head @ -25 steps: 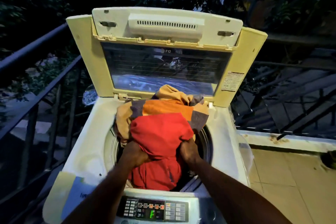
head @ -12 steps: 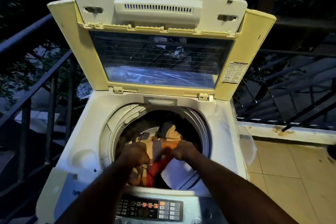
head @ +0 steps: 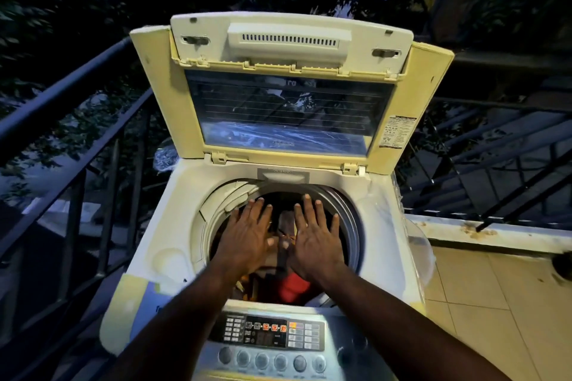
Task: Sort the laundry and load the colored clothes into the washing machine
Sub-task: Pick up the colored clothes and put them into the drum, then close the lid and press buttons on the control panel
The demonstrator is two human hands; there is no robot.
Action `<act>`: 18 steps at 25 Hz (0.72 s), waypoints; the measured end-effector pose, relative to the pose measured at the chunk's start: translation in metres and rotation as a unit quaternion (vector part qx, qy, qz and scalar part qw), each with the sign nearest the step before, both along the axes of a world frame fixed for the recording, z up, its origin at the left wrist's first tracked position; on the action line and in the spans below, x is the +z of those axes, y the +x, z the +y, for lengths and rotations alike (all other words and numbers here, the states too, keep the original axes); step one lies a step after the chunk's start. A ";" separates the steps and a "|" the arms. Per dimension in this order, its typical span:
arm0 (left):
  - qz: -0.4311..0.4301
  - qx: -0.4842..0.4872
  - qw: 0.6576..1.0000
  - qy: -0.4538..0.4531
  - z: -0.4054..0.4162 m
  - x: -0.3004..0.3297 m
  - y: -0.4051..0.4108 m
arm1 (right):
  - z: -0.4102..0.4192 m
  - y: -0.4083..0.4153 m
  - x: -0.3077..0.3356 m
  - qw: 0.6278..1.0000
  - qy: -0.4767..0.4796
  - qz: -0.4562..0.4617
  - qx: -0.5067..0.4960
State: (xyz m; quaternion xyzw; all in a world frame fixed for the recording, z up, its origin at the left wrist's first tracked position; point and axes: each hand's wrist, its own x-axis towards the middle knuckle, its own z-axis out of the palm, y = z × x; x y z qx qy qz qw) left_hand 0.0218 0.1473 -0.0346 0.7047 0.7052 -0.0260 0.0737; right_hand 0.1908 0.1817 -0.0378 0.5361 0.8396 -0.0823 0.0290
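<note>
Fingers (head: 258, 210) spread, both hands empty | colored clothes (head: 291, 286) below in washing machine (head: 185, 226) drum

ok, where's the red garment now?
Head view: the red garment lies down in the drum, near its front edge, below the open right hand and just behind the control panel.

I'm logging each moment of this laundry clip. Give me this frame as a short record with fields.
place: balcony with dark railing
washing machine: top loader, lid raised
clothes: inside the drum, red piece visible
left hand: open, fingers spread, over the drum opening
right hand: open, fingers spread, beside the left
control panel: red indicators lit
</note>
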 end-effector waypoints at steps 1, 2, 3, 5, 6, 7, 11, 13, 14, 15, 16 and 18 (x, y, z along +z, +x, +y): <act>-0.004 -0.004 1.000 0.016 -0.004 0.004 -0.005 | -0.004 0.000 0.006 1.000 0.009 -0.002 -0.001; -0.007 -0.010 0.999 0.030 -0.007 0.010 -0.010 | -0.008 0.001 0.012 1.000 0.023 0.000 -0.004; -0.007 -0.017 0.999 0.043 -0.009 0.016 -0.014 | -0.011 0.001 0.018 0.999 0.033 0.004 -0.007; -0.003 -0.030 0.998 0.061 -0.014 0.029 -0.022 | -0.017 -0.001 0.033 0.998 0.059 0.007 -0.014; -0.002 -0.036 0.997 0.073 -0.016 0.038 -0.026 | -0.022 -0.002 0.041 0.997 0.075 0.007 -0.019; -0.001 -0.042 0.995 0.086 -0.018 0.047 -0.029 | -0.026 -0.004 0.049 0.995 0.092 0.008 -0.025; 0.005 -0.070 0.990 0.119 -0.021 0.084 -0.038 | -0.037 -0.009 0.081 0.991 0.121 0.024 -0.045; -0.004 -0.072 0.988 0.136 -0.019 0.100 -0.043 | -0.039 -0.013 0.095 0.990 0.125 0.034 -0.055; -0.003 -0.075 0.987 0.145 -0.017 0.109 -0.046 | -0.038 -0.014 0.102 0.989 0.128 0.035 -0.058; 0.002 -0.078 0.985 0.153 -0.014 0.117 -0.049 | -0.036 -0.015 0.111 0.989 0.134 0.034 -0.060; 0.008 -0.079 0.984 0.160 -0.010 0.127 -0.051 | -0.031 -0.015 0.120 0.987 0.143 0.032 -0.061; 0.017 -0.074 0.982 0.172 0.000 0.147 -0.056 | -0.019 -0.016 0.141 0.984 0.165 0.031 -0.065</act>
